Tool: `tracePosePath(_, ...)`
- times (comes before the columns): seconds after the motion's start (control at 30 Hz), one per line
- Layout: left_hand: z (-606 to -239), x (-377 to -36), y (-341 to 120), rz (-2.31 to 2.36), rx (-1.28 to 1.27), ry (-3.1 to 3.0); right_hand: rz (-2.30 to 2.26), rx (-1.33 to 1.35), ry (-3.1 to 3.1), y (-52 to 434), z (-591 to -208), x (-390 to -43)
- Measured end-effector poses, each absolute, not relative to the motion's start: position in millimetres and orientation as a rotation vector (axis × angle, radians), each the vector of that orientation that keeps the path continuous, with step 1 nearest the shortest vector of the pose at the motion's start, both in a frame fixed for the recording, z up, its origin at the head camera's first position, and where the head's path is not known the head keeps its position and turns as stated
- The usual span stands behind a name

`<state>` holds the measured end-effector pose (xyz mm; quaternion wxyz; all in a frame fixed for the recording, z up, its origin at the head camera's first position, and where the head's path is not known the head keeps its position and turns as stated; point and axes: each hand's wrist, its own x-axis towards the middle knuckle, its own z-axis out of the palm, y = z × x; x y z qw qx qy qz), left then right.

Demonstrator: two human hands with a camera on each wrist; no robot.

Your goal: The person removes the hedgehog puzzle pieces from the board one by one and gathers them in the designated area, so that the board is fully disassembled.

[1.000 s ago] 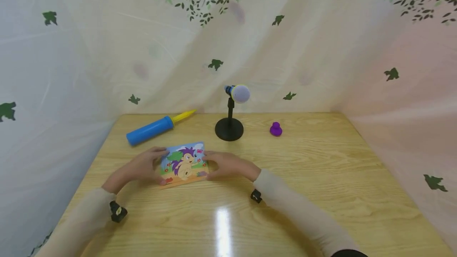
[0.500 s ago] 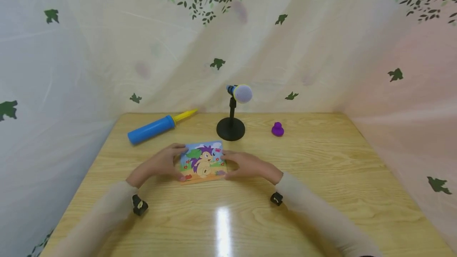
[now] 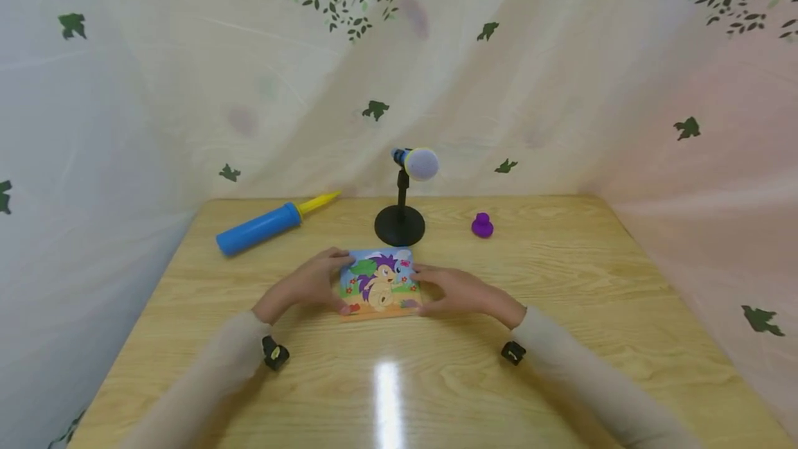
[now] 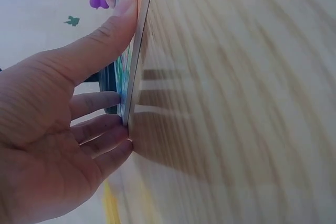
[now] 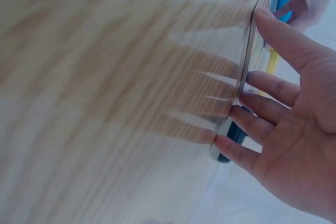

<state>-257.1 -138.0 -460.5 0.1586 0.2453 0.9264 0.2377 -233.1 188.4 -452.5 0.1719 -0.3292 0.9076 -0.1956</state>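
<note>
A thin, nearly square picture board (image 3: 382,283) with a cartoon hedgehog on it lies flat, close over the wooden table (image 3: 386,380). My left hand (image 3: 314,281) grips its left side, with the thumb at the near corner and the fingers toward the far one. From the opposite side my right hand (image 3: 458,289) holds the right edge, thumb nearer me. In the left wrist view the left thumb (image 4: 113,30) presses on the board's edge (image 4: 137,51). The right fingertips (image 5: 244,95) meet the board's edge and the tabletop in the right wrist view.
Just behind the board stands a toy microphone (image 3: 421,165) on a black round-based stand (image 3: 400,226). A blue hand pump (image 3: 258,229) with a yellow nozzle lies at the back left. A small purple knob-shaped piece (image 3: 482,226) sits at the back right. A leaf-printed curtain (image 3: 499,102) hangs behind.
Both hands have carried the picture board to the right, from in front of the pump to in front of the microphone stand. It has turned slightly and now sits straighter.
</note>
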Motion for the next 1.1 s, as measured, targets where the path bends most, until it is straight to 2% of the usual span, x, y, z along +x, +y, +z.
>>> tracePosePath(0.4,-460.8,-259.4,-96.9,0.726,0.745,2.617,-0.618,-0.901,2.585,228.9,-447.7,-228.5)
tracePosePath(0.63,-456.8,-260.3,-93.0,0.719,0.758,2.619,-0.628,-0.905,2.588,232.6,-447.7,-231.2)
tracePosePath(1.1,-461.7,-264.7,-90.8,0.712,0.772,2.588,-0.762,-0.871,2.682,201.5,-448.9,-287.5)
